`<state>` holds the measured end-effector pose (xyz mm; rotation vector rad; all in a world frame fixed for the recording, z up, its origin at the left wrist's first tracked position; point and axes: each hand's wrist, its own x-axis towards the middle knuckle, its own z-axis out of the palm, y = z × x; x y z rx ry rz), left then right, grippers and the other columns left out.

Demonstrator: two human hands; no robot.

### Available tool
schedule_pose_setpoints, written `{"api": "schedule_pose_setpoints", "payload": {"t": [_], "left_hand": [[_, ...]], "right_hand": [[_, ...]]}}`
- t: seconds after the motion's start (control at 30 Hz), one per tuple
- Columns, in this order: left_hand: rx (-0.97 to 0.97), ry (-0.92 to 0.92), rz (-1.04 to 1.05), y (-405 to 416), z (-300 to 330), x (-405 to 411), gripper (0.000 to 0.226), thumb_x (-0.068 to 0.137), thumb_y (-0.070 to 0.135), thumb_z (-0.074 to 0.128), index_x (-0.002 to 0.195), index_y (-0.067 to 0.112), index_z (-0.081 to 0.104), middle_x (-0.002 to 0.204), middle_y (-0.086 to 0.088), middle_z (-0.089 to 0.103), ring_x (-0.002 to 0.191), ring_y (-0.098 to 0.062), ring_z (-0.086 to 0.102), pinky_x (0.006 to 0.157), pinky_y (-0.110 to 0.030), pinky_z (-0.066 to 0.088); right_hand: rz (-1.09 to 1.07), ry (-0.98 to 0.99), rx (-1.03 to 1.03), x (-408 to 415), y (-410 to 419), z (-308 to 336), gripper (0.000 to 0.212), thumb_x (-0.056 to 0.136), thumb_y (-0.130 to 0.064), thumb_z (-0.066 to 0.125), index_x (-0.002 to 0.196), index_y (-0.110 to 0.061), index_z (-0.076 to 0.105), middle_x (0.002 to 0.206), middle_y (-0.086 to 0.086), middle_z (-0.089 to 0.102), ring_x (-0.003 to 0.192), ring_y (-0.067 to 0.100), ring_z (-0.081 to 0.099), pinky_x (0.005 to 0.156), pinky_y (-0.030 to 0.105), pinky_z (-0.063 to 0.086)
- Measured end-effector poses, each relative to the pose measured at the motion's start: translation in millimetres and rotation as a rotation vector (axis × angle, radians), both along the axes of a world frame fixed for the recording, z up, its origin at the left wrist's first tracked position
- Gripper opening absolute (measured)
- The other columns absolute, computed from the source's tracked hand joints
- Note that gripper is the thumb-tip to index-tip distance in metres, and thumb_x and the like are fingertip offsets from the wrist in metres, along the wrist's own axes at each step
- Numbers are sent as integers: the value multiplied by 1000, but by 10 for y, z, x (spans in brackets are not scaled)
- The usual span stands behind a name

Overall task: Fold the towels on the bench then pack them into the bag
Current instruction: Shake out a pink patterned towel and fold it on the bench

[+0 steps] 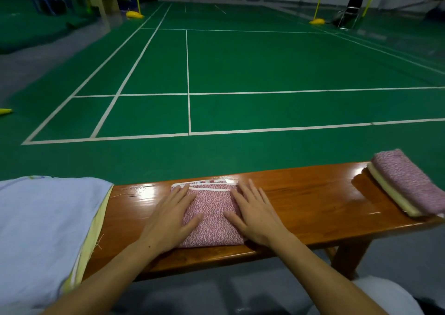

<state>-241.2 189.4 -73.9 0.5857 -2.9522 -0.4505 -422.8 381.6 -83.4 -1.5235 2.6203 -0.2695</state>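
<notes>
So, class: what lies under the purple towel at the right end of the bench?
Under the purple towel a folded cream towel shows along its near edge, resting on the bench. How far the cream towel reaches underneath is covered.

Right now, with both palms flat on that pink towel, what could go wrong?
The folded pink speckled towel reaches the glossy wooden bench's near edge, so it might slip off when the left hand and right hand lift. The folded purple and cream towels overhang the bench's right end and could be knocked off.
</notes>
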Motion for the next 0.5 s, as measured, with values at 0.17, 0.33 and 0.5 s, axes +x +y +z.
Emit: {"api": "schedule_pose_setpoints", "payload": {"t": [0.17, 0.33, 0.5], "left_hand": [[62, 237, -165, -19, 79, 224, 47, 91, 74, 54, 122, 41, 68, 140, 21, 55, 132, 1, 46, 110, -41, 46], [122, 114, -238, -11, 75, 320, 58, 75, 77, 70, 124, 45, 65, 144, 28, 45, 134, 7, 38, 115, -29, 37], [-144, 132, -286, 14, 85, 332, 39, 86, 52, 62, 122, 38, 65, 137, 16, 55, 122, -7, 54, 98, -29, 51]], "right_hand": [[201, -59, -345, 187, 125, 132, 42, 104, -48, 52, 140, -27, 58, 145, -12, 55, 135, 3, 47, 114, 33, 43], [297, -125, -229, 336, 195, 43, 55, 100, -68, 49, 143, -35, 52, 144, -17, 49, 134, 0, 43, 112, 32, 41], [309, 15, -144, 424, 152, 41, 72, 91, -76, 50, 148, -33, 43, 145, -9, 42, 131, 9, 39, 110, 31, 39]]}}
